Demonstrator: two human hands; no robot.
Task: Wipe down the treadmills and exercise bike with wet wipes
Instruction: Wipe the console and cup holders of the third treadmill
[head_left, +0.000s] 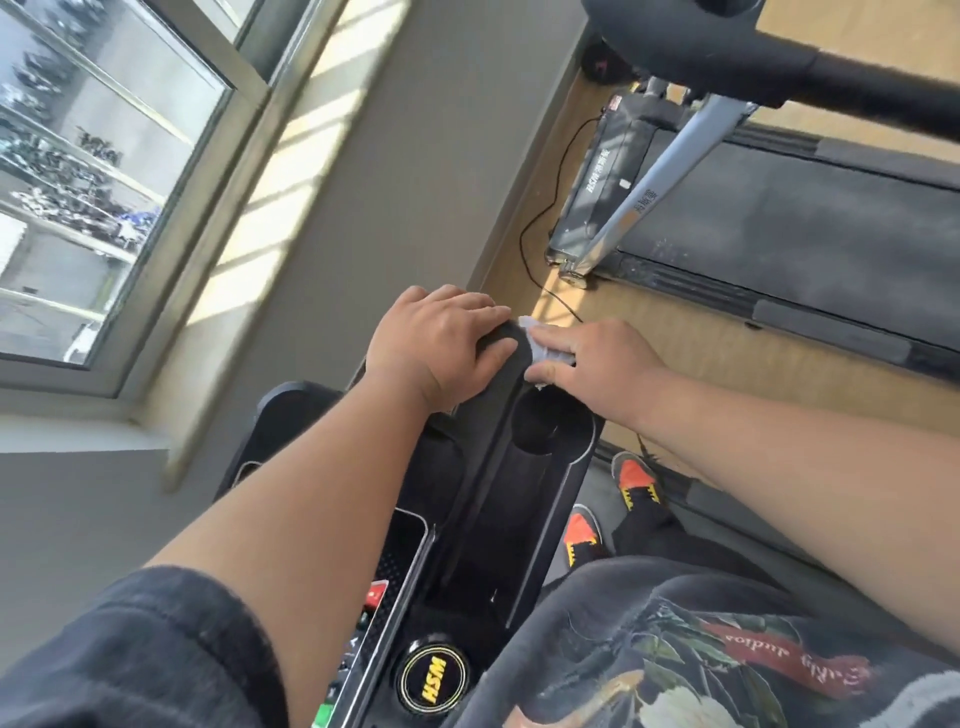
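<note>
From the head camera, tilted hard to one side, the person stands on a treadmill and leans over its black console (498, 467). The left hand (436, 345) lies flat on the far end of the console, fingers fairly straight, thumb wrapped over the edge, holding nothing. The right hand (597, 364) presses a crumpled white wet wipe (545, 351) against that same far end, just beside the left hand's fingertips; the fingers lie over the wipe, and I cannot tell whether they pinch it or only press.

Just below the wipe is a round cup holder (545, 426) sunk into the console. Nearer the person, a round badge with yellow HSM lettering (434, 678) sits beside a strip of coloured buttons (371, 603). Orange and black shoes (636, 478) show on the belt below.

Beyond, a second treadmill (779, 218) lies on the wooden floor (675, 332), a black cable (540, 228) trailing from its front. A window (104, 156) fills the left.
</note>
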